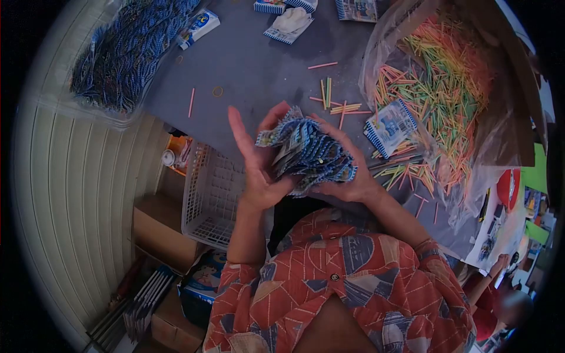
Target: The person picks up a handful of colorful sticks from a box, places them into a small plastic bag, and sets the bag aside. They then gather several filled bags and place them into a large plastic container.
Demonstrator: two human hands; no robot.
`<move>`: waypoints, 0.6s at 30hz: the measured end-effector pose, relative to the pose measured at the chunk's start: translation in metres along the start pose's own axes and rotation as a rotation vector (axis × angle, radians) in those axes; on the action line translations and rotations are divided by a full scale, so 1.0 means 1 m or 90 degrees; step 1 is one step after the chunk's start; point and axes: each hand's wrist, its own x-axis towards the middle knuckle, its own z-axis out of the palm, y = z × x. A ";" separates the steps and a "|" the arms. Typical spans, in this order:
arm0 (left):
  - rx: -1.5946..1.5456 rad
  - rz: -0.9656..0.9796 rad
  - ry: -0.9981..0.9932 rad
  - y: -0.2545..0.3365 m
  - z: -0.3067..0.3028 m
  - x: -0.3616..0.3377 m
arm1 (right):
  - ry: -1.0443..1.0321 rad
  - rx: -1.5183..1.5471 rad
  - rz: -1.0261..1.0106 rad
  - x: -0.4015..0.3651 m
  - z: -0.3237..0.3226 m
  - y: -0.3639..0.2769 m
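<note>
A thick bundle of small blue-and-white printed packets (pixel 315 150), their serrated edges turned up, is held between my two hands above the table's front edge. My left hand (pixel 262 170) cups the bundle's left side, with the thumb against its lower edge and one finger sticking out away from it. My right hand (pixel 353 176) grips the right side, fingers along the back and thumb below. A loose packet (pixel 391 126) lies to the right of my right hand, on some pastel sticks. Parts of the fingers are hidden behind the bundle.
A clear bin (pixel 126 65) full of similar packets stands back left. On the right, a plastic-lined box (pixel 438 88) holds many pastel sticks. Loose sticks (pixel 347 109) and a rubber band (pixel 218 91) lie on the grey table. Below left is a white basket (pixel 212 200); another person (pixel 491 306) is lower right.
</note>
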 end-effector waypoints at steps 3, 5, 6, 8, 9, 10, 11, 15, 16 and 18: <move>-0.072 -0.037 -0.061 -0.002 0.005 -0.001 | 0.014 -0.061 -0.068 0.000 0.000 0.004; -0.133 -0.050 -0.068 -0.002 0.002 0.003 | 0.023 -0.016 -0.033 -0.006 0.002 0.008; -0.196 -0.067 -0.074 -0.003 -0.001 0.004 | 0.034 0.028 0.004 -0.008 0.002 0.009; -0.128 -0.021 -0.137 -0.008 -0.008 0.002 | 0.055 0.029 0.000 -0.006 0.001 0.007; -0.058 0.028 -0.196 -0.011 -0.011 -0.001 | 0.073 0.033 -0.002 -0.005 0.002 0.006; -0.060 0.025 -0.196 -0.012 -0.013 -0.005 | 0.075 0.033 0.000 -0.003 0.002 0.005; 0.137 0.025 -0.196 -0.012 -0.015 -0.009 | 0.078 0.067 0.003 -0.001 0.003 0.004; 0.425 0.023 -0.160 -0.022 -0.022 -0.014 | 0.063 0.120 0.061 -0.001 0.001 0.000; 0.426 0.021 -0.162 -0.019 -0.021 -0.010 | 0.065 0.122 0.062 -0.002 -0.003 0.000; 0.529 0.105 -0.263 -0.006 -0.011 0.003 | -0.019 -0.043 -0.037 -0.003 -0.014 -0.001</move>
